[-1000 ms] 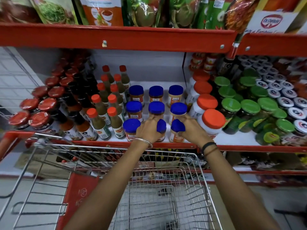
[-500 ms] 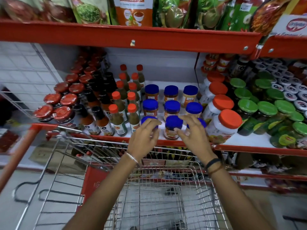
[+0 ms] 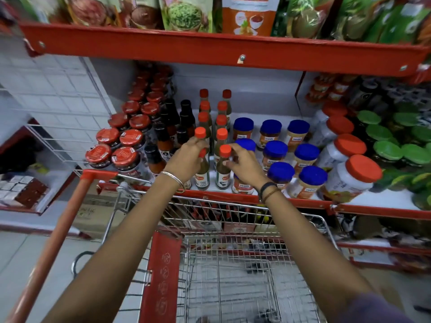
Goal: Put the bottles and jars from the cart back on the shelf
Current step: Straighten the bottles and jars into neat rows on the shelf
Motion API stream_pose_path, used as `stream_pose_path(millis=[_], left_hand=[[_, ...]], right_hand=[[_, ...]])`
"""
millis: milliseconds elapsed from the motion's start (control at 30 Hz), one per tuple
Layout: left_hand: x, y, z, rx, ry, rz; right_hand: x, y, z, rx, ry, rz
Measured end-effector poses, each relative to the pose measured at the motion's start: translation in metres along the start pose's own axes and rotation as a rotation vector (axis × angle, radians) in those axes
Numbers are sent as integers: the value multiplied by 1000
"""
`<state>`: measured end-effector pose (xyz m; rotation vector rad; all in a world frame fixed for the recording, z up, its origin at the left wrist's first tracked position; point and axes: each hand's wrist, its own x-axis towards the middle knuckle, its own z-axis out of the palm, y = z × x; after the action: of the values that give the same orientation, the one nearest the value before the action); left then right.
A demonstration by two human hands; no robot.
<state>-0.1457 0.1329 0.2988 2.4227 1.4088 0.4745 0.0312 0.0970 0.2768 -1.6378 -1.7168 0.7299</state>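
the left hand (image 3: 186, 157) and right hand (image 3: 242, 163) each pinch the neck of a front-row green chilli sauce bottle (image 3: 222, 169). a nudge could topple the tightly packed row behind or tip one off the shelf edge (image 3: 303, 201) into the cart (image 3: 233, 229).

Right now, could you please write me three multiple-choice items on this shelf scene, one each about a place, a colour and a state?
1. Where do the blue-lidded jars stand relative to the green sauce bottles?
A. To their right
B. To their left
C. On the shelf above

2. What colour are the caps of the bottles under the hands?
A. Green
B. Orange-red
C. White

3. What is the right hand doing?
A. Resting on the cart
B. Hanging free
C. Gripping a front-row bottle's neck

Answers: 1 A, the jars fill the space to the right; 2 B, both caps are orange-red; 3 C, its fingers wrap the neck.
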Motion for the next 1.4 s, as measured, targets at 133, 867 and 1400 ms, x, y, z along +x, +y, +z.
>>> stream_pose_path(millis=[133,867,1400], left_hand=[[2,-3,0,-23,22,1],[-14,-6,25,-262,234,-91],[-46,13,27,-111,288,-76]], right_hand=[[4,2,6,42,38,38],[1,3,21,-5,151,-9],[-40,-9,15,113,296,-11]])
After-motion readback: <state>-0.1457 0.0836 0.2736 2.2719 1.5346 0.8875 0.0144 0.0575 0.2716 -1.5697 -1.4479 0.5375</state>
